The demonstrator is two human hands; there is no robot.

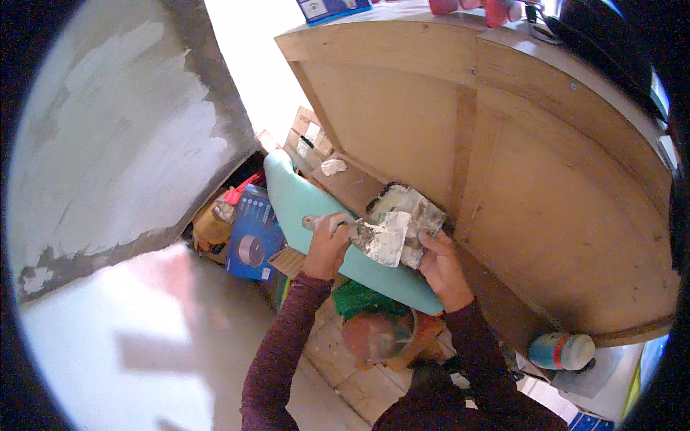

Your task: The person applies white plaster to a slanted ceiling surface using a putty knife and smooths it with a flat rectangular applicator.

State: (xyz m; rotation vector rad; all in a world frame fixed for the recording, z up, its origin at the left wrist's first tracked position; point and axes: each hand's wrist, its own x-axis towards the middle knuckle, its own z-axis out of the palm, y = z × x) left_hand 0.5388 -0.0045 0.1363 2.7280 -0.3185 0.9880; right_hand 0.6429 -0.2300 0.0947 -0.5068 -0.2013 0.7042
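My left hand (329,246) is closed round the handle of a putty knife (389,241). Its wide blade is coated with white putty and lies over a putty-caked rectangular pan (427,212). My right hand (443,270) grips that pan by its near right edge, thumb on top. Grey and white filler crusts the pan; the blade hides part of its inside. Both hands are above a long turquoise board (302,199) with a narrow rounded end.
A wooden cabinet back (402,108) rises beyond my hands. To the left stand a patchily plastered wall (129,129) and a blue box (253,233). A white lump (333,167) lies on the ledge. Below are an orange bucket (377,336) and, at right, a lidded jar (562,351).
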